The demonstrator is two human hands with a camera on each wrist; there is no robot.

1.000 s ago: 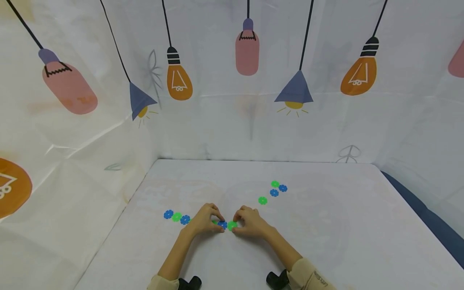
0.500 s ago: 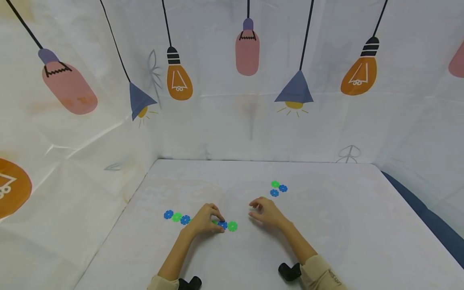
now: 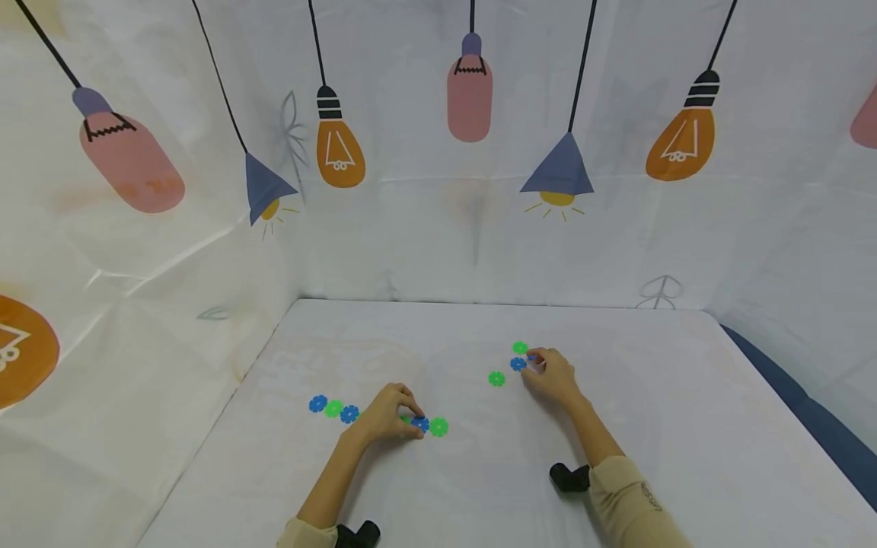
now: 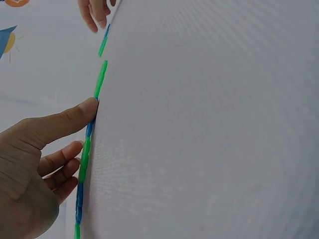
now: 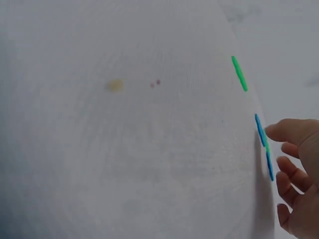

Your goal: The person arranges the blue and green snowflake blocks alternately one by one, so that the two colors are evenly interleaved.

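A row of flower-shaped plastic discs, blue and green by turns, lies left of centre. My left hand [image 3: 385, 415] covers part of this row and pinches a blue disc [image 3: 420, 425] between thumb and index finger. Right beside that disc is the green disc [image 3: 439, 427] at the row's right end. Farther back, my right hand [image 3: 553, 377] has thumb and index finger spread around another blue disc [image 3: 531, 358], mostly hidden by the fingers. In the right wrist view, the thumb [image 5: 284, 130] is right at the discs, the other fingers loosely bent.
Near the right hand lie a blue disc [image 3: 518, 364], a green disc [image 3: 520, 347] and a separate green disc [image 3: 496, 378]. The white table [image 3: 658, 426] meets a lamp-patterned sheet [image 3: 411, 243] at the back and left. Black wrist mounts [image 3: 570, 478] sit on both sleeves.
My right hand has let go of the green disc at the row's end and moved right and away to the loose discs. The left hand has stayed in place.
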